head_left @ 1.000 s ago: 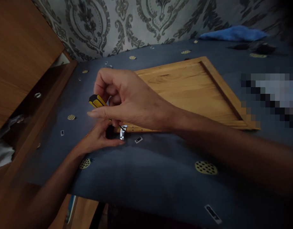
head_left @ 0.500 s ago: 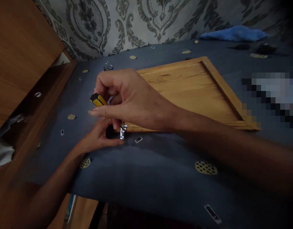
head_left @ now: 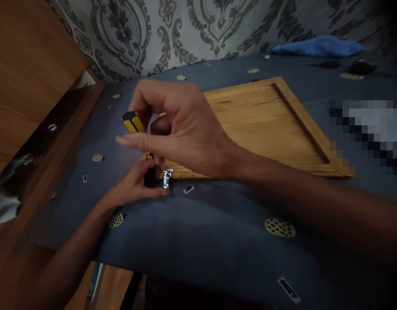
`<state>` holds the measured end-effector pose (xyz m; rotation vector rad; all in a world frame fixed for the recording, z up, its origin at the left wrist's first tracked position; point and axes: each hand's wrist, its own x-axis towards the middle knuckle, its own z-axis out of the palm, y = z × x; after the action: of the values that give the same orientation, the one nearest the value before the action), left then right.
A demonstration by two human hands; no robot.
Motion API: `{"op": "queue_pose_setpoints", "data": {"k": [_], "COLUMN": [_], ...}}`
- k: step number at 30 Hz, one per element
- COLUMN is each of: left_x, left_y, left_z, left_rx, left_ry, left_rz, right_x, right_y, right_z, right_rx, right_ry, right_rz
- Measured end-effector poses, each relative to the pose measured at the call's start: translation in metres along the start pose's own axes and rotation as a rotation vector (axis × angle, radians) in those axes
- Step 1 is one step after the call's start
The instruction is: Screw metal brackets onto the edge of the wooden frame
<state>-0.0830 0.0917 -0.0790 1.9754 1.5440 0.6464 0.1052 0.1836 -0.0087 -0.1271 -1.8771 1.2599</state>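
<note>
A wooden panel [head_left: 256,125] with a raised frame lies flat on a dark blue patterned sheet. At its near left corner sits a small metal hinge bracket [head_left: 167,178]. My left hand [head_left: 133,185] pinches this bracket against the corner, fingers closed on it. Above it, my right hand [head_left: 179,129] is wrapped round the yellow and black handle of a screwdriver [head_left: 133,122]. The tool points down toward the bracket; its tip is hidden behind my fingers.
The blue sheet [head_left: 217,241] covers a bed. A brown wooden cabinet [head_left: 26,73] stands at the left. A blue cloth [head_left: 317,45] and dark items lie at the far right by the patterned wall. A pixelated patch covers the right edge.
My right hand has risen slightly and turned on the screwdriver handle, fingers shifted. My left hand and the bracket stay in place.
</note>
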Motion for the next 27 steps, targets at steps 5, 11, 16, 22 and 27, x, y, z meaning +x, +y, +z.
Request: {"op": "queue_pose_setpoints", "data": {"k": [5,11,16,22,27], "left_x": [0.0047,0.0055,0.0050,0.0038,0.0031], "left_y": [0.0070,0.0062,0.0060,0.0025,0.0006], "left_z": [-0.0027,-0.0016,-0.0021,-0.0012,-0.0001], "left_rx": [-0.001,0.003,0.002,-0.002,-0.007], "left_ry": [-0.018,-0.014,-0.014,-0.014,-0.010], "left_rz": [0.072,0.105,0.095,0.071,0.054], "right_x": [0.0034,0.0029,0.0020,0.0005,0.0005], "right_y": [-0.0061,-0.0001,0.0002,0.0010,0.0019], "right_z": [-0.0068,-0.0046,-0.0044,-0.0041,-0.0042], "right_rx": [-0.169,-0.143,-0.122,-0.100,-0.095], "right_ry": [-0.006,-0.011,-0.024,-0.030,-0.054], "right_rz": [0.126,0.076,0.084,0.073,0.075]}}
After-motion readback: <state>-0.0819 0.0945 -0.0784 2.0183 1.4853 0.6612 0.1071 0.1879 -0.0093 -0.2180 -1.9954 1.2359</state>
